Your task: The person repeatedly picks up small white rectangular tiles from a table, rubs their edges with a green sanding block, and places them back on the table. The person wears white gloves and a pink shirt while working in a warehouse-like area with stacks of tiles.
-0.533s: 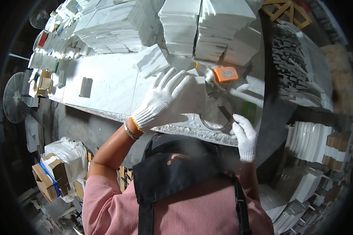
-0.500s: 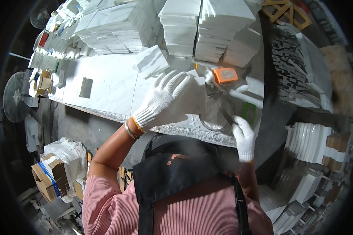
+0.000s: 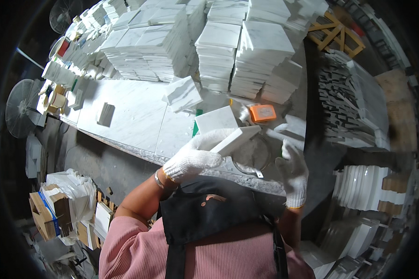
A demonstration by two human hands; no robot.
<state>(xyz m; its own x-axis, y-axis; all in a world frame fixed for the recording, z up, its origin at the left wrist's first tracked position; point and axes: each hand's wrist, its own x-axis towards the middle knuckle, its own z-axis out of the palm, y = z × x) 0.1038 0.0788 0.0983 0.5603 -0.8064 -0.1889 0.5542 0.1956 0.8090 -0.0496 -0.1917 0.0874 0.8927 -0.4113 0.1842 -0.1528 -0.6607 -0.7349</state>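
The left hand (image 3: pixel 195 159), in a white knit glove, is near the centre of the frame, its thumb and fingers closed around the near end of a white marble tile (image 3: pixel 238 139), which it holds tilted with a long edge facing up. The right hand (image 3: pixel 294 177), gloved alike, is at right of centre, half open with its thumb apart from its fingers and nothing visible in its grasp. Between the 2 hands, on the counter (image 3: pixel 125 104), is a round dish (image 3: pixel 236 166) of whitish material; the held tile overlaps its left side in view. Just beyond that tile lies a second square tile (image 3: pixel 216 120), with a green strip (image 3: pixel 197 123) at its left. A grey-veined tile (image 3: pixel 184 94) lies tilted farther up, and an orange box (image 3: pixel 263 113) is beyond the dish, toward the right. A small group of narrow tile pieces (image 3: pixel 105 113) is at left on the counter. Tall tile stacks (image 3: pixel 217 58) fill the upper centre, a standing fan (image 3: pixel 22 108) is at the left edge, and a wooden frame (image 3: pixel 342 35) is at the upper right.
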